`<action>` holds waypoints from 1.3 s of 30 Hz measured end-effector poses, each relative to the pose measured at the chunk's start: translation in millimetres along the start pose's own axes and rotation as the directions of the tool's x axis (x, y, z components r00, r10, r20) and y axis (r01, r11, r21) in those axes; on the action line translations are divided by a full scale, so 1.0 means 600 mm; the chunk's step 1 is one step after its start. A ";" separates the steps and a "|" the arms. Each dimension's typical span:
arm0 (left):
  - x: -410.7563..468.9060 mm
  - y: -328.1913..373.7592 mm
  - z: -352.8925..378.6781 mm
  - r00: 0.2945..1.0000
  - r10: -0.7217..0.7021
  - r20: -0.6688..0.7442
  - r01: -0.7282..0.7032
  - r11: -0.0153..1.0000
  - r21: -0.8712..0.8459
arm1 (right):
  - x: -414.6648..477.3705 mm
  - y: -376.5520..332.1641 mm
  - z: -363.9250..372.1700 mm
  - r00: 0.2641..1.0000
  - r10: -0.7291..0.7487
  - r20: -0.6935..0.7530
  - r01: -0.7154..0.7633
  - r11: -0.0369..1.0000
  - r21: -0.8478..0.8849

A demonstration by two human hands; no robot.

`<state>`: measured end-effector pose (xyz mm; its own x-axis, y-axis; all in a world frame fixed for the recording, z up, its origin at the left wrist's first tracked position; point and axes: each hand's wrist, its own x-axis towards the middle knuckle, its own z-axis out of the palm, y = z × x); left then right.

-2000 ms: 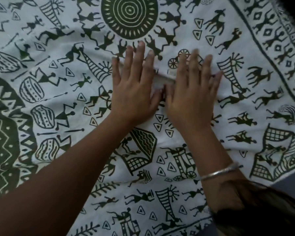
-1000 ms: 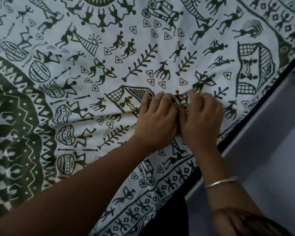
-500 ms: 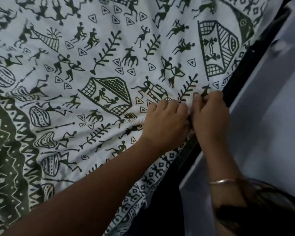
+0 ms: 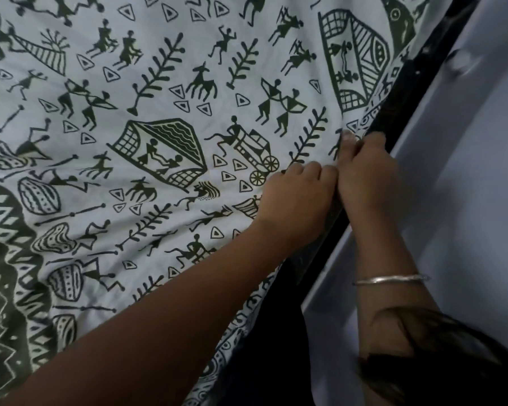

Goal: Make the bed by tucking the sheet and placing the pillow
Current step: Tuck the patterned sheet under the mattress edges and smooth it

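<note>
A white sheet (image 4: 159, 118) printed with dark green figures, huts and plants covers the bed across the left and middle of the head view. My left hand (image 4: 296, 200) rests curled on the sheet's right border, fingers bent down into the fabric. Touching it on the right, my right hand (image 4: 364, 174) pinches the sheet's edge where it meets the dark gap (image 4: 329, 244) beside the mattress. A silver bangle (image 4: 390, 279) circles my right wrist. No pillow is in view.
A pale grey wall or panel (image 4: 467, 186) runs along the right side of the bed, beyond the dark gap. Dark hair (image 4: 440, 361) hangs into the lower right corner.
Both hands have slid from the middle of the sheet, where they lay flat, to its right edge and closed on the fabric. The view has shifted to the bed's right side.
</note>
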<state>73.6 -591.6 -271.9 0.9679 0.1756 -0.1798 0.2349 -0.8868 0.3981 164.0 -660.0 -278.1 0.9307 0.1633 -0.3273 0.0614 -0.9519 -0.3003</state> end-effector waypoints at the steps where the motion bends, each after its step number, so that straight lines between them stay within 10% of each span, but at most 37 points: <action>1: 0.003 0.000 0.003 1.000 0.002 0.028 -0.002 1.000 -0.008 | 0.005 -0.002 -0.002 1.000 -0.013 0.026 0.013 1.000 -0.024; 6: 0.023 -0.028 -0.023 0.991 0.099 -0.085 -0.105 0.992 -0.068 | 0.030 -0.023 -0.013 0.985 -0.104 -0.138 0.090 0.991 -0.104; 11: 0.090 -0.090 -0.060 0.956 -0.166 -0.242 0.152 0.985 -0.076 | 0.067 -0.067 -0.004 0.918 -0.272 -0.288 0.257 0.962 -0.092; 19: 0.194 -0.055 -0.035 0.982 0.127 0.138 -0.154 0.967 0.204 | 0.127 -0.037 -0.022 0.952 -0.147 -0.270 0.179 0.979 0.097; 23: 0.217 -0.070 -0.054 0.991 -0.020 -0.135 0.044 0.983 0.177 | 0.140 -0.070 -0.032 0.857 -0.308 -0.414 0.250 0.950 -0.188; 28: 0.264 -0.135 -0.077 0.953 -0.249 -0.173 0.277 0.947 0.164 | 0.180 -0.141 -0.008 0.786 -0.603 -0.139 0.601 0.797 -0.057; 39: 0.374 -0.089 -0.090 0.995 -0.002 -0.100 0.021 0.983 0.185 | 0.267 -0.090 -0.046 0.889 -0.426 -0.166 0.445 0.890 0.097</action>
<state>282.9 -482.0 -284.9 0.9714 0.2197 -0.0896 0.2345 -0.9466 0.2214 319.8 -589.5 -289.9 0.8613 0.5079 -0.0141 0.4337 -0.7494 -0.5003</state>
